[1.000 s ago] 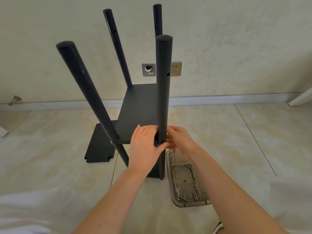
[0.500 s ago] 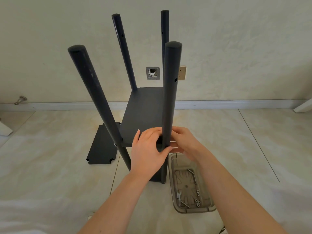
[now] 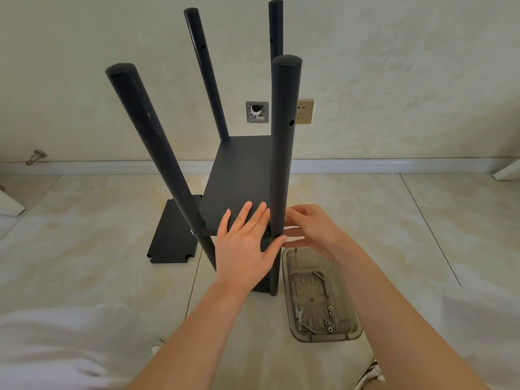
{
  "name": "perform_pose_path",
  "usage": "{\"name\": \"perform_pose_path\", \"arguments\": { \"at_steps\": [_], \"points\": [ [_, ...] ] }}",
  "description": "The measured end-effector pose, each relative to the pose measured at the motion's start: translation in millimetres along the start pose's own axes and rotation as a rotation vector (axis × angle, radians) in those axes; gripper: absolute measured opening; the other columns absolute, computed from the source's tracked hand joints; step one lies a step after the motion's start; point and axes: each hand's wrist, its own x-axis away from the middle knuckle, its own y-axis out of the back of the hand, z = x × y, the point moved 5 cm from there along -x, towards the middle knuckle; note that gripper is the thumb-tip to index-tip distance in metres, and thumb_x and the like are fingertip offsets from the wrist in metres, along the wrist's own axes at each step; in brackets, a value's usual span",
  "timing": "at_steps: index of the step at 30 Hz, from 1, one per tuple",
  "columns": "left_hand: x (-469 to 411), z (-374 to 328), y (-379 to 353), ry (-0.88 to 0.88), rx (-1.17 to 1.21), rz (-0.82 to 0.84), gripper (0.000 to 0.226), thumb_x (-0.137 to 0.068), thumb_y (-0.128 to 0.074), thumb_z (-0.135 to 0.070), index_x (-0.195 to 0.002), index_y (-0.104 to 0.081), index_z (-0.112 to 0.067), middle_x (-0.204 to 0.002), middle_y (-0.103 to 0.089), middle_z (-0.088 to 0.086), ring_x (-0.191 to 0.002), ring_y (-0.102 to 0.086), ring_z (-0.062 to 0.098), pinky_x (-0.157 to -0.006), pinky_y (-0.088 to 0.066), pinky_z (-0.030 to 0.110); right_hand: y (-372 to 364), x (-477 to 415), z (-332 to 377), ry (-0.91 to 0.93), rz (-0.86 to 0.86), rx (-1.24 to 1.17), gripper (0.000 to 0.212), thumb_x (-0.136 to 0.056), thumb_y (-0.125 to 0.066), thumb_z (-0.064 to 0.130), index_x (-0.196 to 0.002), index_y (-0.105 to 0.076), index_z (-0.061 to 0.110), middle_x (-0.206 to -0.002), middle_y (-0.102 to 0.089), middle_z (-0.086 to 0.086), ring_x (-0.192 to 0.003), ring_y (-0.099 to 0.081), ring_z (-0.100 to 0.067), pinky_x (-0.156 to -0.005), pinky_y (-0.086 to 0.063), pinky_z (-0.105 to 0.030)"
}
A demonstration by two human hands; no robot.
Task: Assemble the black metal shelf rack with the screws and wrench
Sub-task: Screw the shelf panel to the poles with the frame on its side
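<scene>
Our left hand (image 3: 244, 249) has uncurled and now lies flat on the shelf (image 3: 239, 175) of the floor-standing rack (image 3: 157, 153), its posts pointing up, while our right hand (image 3: 312, 229) curls beside the near post (image 3: 282, 136), though we cannot tell its grip, and the tray (image 3: 326, 339) at that post's foot holds screws (image 3: 329, 325) and a wrench (image 3: 297, 313).

A cream wall (image 3: 394, 66) with a mottled plaster finish fills the upper view, evenly lit. Low on it sits a gold-coloured power socket (image 3: 306, 111) and, near it to the left, an uncovered metal wall box (image 3: 257, 112). A white baseboard (image 3: 365, 166) runs along the foot of the wall. The floor (image 3: 84, 235) is glossy beige marble-look tile with thin dark grout lines. A metal door stop (image 3: 36, 156) stands at the far left by the baseboard. A white furniture edge (image 3: 508, 171) shows at the far right.
</scene>
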Motion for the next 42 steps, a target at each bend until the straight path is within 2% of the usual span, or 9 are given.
{"name": "perform_pose_path", "arguments": {
  "at_steps": [4, 6, 9, 13, 17, 21, 24, 32, 42],
  "points": [
    [2, -2, 0, -0.003, 0.034, -0.054, 0.057, -0.095, -0.043, -0.062, -0.13, -0.067, -0.025, -0.136, -0.062, -0.007, -0.139, -0.046, 0.016, -0.118, -0.031, 0.046, 19, -5, -42, -0.099, -0.045, 0.024, 0.024, -0.1, -0.055, 0.037, -0.115, -0.06, 0.02, -0.09, -0.077, 0.008, -0.084, -0.074, -0.011, -0.073, -0.06, -0.033],
    [3, -2, -1, -0.007, 0.037, -0.075, 0.054, -0.095, -0.047, -0.06, -0.129, -0.068, -0.023, -0.135, -0.063, -0.006, -0.139, -0.046, 0.016, -0.118, -0.03, 0.045, 26, -9, -76, -0.185, -0.075, 0.052, 0.02, -0.099, -0.056, 0.033, -0.111, -0.061, 0.018, -0.09, -0.077, 0.004, -0.086, -0.073, -0.014, -0.078, -0.06, -0.037],
    [5, -2, -3, -0.012, 0.044, -0.105, 0.052, -0.096, -0.048, -0.058, -0.128, -0.069, -0.022, -0.134, -0.064, -0.006, -0.139, -0.046, 0.015, -0.119, -0.027, 0.042, 30, -6, -133, -0.32, -0.071, 0.143, 0.012, -0.099, -0.058, 0.025, -0.102, -0.063, 0.015, -0.09, -0.074, 0.0, -0.081, -0.071, -0.013, -0.067, -0.057, -0.027],
    [7, -3, -5, -0.012, 0.062, -0.139, 0.052, -0.097, -0.049, -0.056, -0.126, -0.07, -0.019, -0.134, -0.064, -0.005, -0.139, -0.046, 0.016, -0.119, -0.027, 0.041, 33, 3, -201, -0.442, -0.047, 0.313, 0.01, -0.098, -0.057, 0.017, -0.093, -0.065, 0.013, -0.088, -0.071, -0.004, -0.082, -0.069, -0.02, -0.072, -0.056, -0.029],
    [9, -4, -7, -0.018, 0.083, -0.172, 0.052, -0.098, -0.047, -0.055, -0.125, -0.07, -0.016, -0.135, -0.064, -0.003, -0.139, -0.046, 0.018, -0.119, -0.026, 0.039, 29, 8, -241, -0.534, 0.024, 0.501, 0.013, -0.099, -0.054, 0.016, -0.105, -0.059, 0.005, -0.083, -0.061, -0.006, -0.081, -0.059, -0.023, -0.067, -0.048, -0.029],
    [10, -4, -10, -0.035, 0.089, -0.211, 0.05, -0.1, -0.047, -0.053, -0.123, -0.071, -0.015, -0.135, -0.064, -0.002, -0.139, -0.046, 0.019, -0.118, -0.028, 0.04, 21, 2, -259, -0.575, 0.112, 0.771, 0.024, -0.098, -0.054, 0.015, -0.118, -0.058, 0.001, -0.115, -0.065, -0.015, -0.107, -0.062, -0.029, -0.077, -0.046, -0.029],
    [10, -4, -12, -0.036, 0.097, -0.242, 0.048, -0.099, -0.05, -0.051, -0.122, -0.071, -0.014, -0.133, -0.065, -0.001, -0.138, -0.048, 0.02, -0.116, -0.031, 0.042, 14, -3, -267, -0.581, 0.107, 0.947, 0.028, -0.098, -0.05, 0.008, -0.125, -0.055, 0.003, -0.127, -0.059, -0.015, -0.113, -0.061, -0.029, -0.083, -0.048, -0.029],
    [9, -6, -14, -0.023, 0.098, -0.223, 0.05, -0.099, -0.048, -0.053, -0.124, -0.069, -0.016, -0.135, -0.064, -0.002, -0.138, -0.046, 0.02, -0.117, -0.026, 0.039, 17, -3, -287, -0.604, 0.084, 1.118, 0.033, -0.095, -0.044, 0.001, -0.125, -0.058, 0.007, -0.125, -0.059, -0.014, -0.113, -0.06, -0.03, -0.093, -0.051, -0.036],
    [9, -6, -15, -0.022, 0.112, -0.223, 0.05, -0.099, -0.048, -0.054, -0.123, -0.069, -0.015, -0.133, -0.065, -0.001, -0.137, -0.048, 0.021, -0.116, -0.029, 0.042, 35, -1, -300, -0.617, 0.026, 1.08, 0.032, -0.096, -0.044, 0.001, -0.124, -0.057, 0.008, -0.126, -0.058, -0.013, -0.114, -0.059, -0.03, -0.094, -0.049, -0.038]
  ]
}}
